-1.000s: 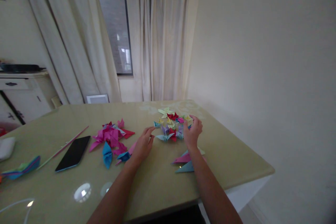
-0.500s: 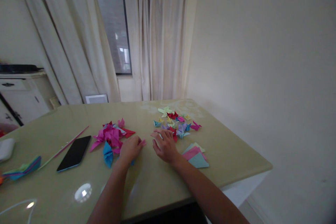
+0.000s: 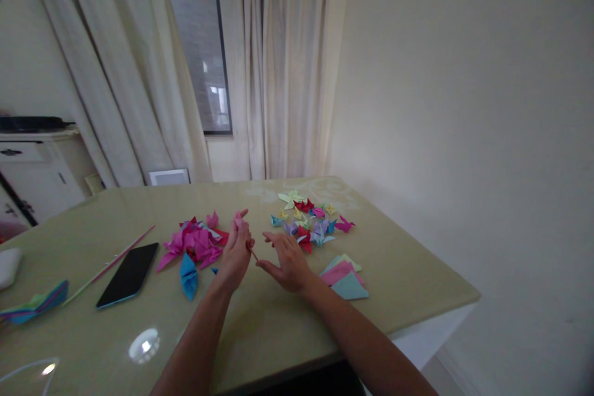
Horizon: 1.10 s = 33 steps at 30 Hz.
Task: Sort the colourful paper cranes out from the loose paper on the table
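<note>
My left hand point(image 3: 237, 253) is closed, with one finger pointing up. A small piece of pink folded paper point(image 3: 253, 254) pokes out of its grip, seen nearly edge-on; most of it is hidden. Just to the right, my right hand point(image 3: 288, 263) is spread, thumb apart from the fingers, holding nothing. Its thumb tip comes close to the paper. To the left lies a pile of pink and red origami pieces point(image 3: 197, 244), with a blue folded piece point(image 3: 188, 277) in front. Beyond my right hand sits a group of small colourful origami flowers point(image 3: 320, 232).
Several folded paper sheets point(image 3: 349, 284) lie right of my right forearm. A black phone point(image 3: 129, 275), a long pink and green stick point(image 3: 109, 265) and more coloured paper point(image 3: 39, 303) are at the left. The table edge point(image 3: 436, 315) runs along the right, by a wall.
My left hand has turned and lifted a finger, so the pink paper shows edge-on. My right hand has opened, its thumb now stretched toward the paper.
</note>
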Available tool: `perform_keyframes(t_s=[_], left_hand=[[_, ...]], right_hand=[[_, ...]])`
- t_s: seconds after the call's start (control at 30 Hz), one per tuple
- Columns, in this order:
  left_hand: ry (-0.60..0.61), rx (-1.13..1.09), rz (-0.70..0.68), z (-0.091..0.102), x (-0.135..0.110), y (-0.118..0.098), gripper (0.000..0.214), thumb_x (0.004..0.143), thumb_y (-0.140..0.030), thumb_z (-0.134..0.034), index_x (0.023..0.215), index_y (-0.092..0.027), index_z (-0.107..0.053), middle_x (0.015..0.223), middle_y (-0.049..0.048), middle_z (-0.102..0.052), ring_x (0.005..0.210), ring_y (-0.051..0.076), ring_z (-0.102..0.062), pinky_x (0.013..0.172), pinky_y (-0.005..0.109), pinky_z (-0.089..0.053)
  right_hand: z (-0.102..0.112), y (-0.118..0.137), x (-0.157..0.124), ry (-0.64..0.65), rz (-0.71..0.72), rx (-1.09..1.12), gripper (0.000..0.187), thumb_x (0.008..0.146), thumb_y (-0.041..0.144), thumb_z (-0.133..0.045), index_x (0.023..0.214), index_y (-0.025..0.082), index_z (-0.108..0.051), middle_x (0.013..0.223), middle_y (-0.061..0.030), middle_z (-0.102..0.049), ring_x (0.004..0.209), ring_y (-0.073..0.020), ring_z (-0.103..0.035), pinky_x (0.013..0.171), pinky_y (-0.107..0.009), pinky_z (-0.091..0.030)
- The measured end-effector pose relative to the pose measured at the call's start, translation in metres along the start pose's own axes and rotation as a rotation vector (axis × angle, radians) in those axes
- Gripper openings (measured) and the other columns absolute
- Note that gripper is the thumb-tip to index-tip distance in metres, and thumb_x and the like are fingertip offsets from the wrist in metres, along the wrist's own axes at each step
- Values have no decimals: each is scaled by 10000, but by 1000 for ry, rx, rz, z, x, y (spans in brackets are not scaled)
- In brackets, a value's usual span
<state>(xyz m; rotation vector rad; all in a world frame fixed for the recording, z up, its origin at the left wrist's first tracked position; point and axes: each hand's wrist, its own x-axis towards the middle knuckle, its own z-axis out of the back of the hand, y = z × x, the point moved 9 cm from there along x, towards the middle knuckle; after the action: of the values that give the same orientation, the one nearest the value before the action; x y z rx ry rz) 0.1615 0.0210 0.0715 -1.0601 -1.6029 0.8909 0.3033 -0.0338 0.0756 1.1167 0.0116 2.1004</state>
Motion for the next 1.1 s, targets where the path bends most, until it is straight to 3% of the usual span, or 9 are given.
perform_keyframes(t_s=[0.2, 0.33, 0.43, 0.53, 0.6, 0.67, 0.77, 0.9, 1.1], left_hand=[[239, -318, 245, -43, -25, 15, 420, 754, -507, -864, 940, -233, -605, 825, -35, -621, 770, 133, -610, 730, 254, -524], [314, -236, 186, -47, -26, 14, 435, 751, -492, -874, 1016, -206, -680, 980, 45, -733, 927, 202, -679, 866, 335, -542], [371, -51, 108, -52, -32, 13, 375, 805, -511, -843, 938, -191, -701, 900, 36, -721, 839, 179, -650, 799, 303, -530], [573, 65, 53, -81, -59, 10, 319, 894, -503, -771, 998, -206, -720, 979, 53, -724, 906, 191, -663, 831, 300, -535], [751, 80, 55, -106, -88, 10, 353, 954, -489, -704, 1195, -231, -697, 1115, 79, -731, 1004, 216, -678, 896, 326, -543], [868, 115, 84, -124, -114, 16, 369, 1024, -492, -585, 1285, -241, -661, 1076, 81, -737, 926, 213, -684, 834, 325, -559], [828, 327, -8, -130, -130, 24, 352, 1082, -420, -431, 1223, -247, -703, 995, 81, -718, 884, 225, -661, 816, 333, -549], [706, 736, -205, -123, -134, 36, 531, 987, -139, -405, 1451, -291, -615, 1156, 120, -648, 979, 250, -630, 910, 369, -517], [847, 805, -314, -131, -150, 41, 683, 935, -67, -444, 1542, -371, -512, 1128, 77, -631, 1004, 242, -597, 928, 346, -511]], right_hand=[[5, 2, 11, -102, -167, 166, 338, 1007, 316, -624, 1319, 186, -618, 1004, -72, -706, 810, -212, -640, 780, -347, -532], [39, 0, 3, -185, -282, 272, 166, 1008, 294, -614, 1110, 214, -717, 896, -32, -697, 722, -177, -587, 685, -296, -480], [76, -15, -27, -305, -460, 361, 205, 984, 410, -675, 974, 218, -746, 771, -1, -651, 655, -157, -535, 600, -267, -427], [108, -32, -71, -536, -626, 545, 289, 943, 495, -714, 906, 210, -680, 702, 21, -612, 613, -148, -537, 559, -253, -431], [115, -37, -94, -596, -674, 674, 336, 910, 525, -750, 855, 216, -629, 694, 19, -627, 608, -154, -575, 573, -263, -475], [111, -37, -109, -537, -707, 740, 357, 886, 539, -779, 848, 215, -635, 681, 8, -650, 619, -170, -611, 599, -283, -514], [112, -39, -130, -503, -744, 756, 370, 856, 533, -818, 969, 209, -682, 762, -27, -712, 670, -191, -658, 640, -307, -559], [130, -47, -145, -592, -688, 777, 565, 833, 510, -843, 1283, 264, -604, 1088, -85, -738, 782, -206, -716, 702, -339, -613], [145, -54, -153, -430, -624, 427, 389, 924, 406, -757, 1263, 258, -635, 964, -53, -736, 882, -231, -728, 818, -364, -620]])
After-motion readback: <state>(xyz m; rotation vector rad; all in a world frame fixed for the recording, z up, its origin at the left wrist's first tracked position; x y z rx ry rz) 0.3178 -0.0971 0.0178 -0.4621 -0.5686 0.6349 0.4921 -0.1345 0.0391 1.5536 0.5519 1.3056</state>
